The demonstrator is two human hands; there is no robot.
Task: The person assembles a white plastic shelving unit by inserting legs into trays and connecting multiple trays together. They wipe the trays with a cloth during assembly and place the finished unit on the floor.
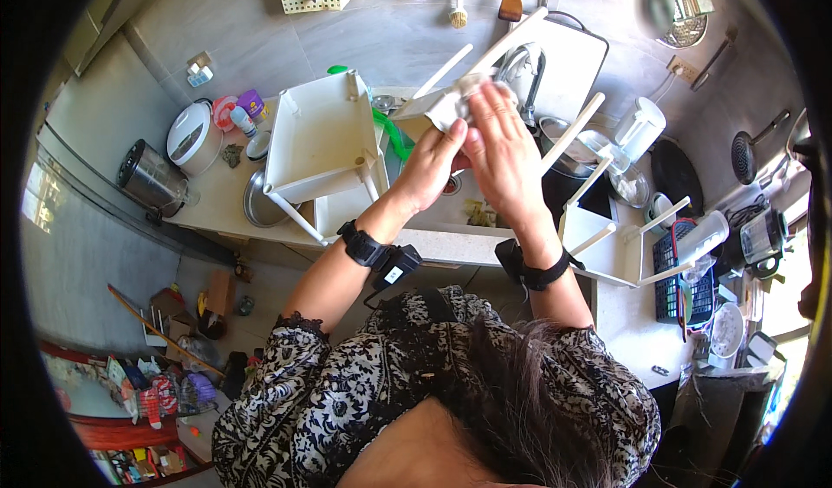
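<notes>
Over the sink, both my hands are close together at a white plastic rack tier (511, 39) with long round legs, held tilted. My left hand (429, 165) is closed at its near edge, thumb in front and fingers hidden behind. My right hand (504, 154) presses a crumpled pale cloth (472, 91) round the tier, its fingers close together and blurred. To the left, a white rack tier (319, 133) with short legs stands on the counter. Another white tier (602, 250) lies with legs up on the right. A green strap-like thing (394, 134) is beside my left hand.
A faucet (539, 76) rises behind the hands, with a white board (572, 63) against the wall. Left stand a rice cooker (191, 137) and a metal lid (263, 198). Right are a clear pitcher (640, 128), a wok (678, 176) and a blue basket (672, 267).
</notes>
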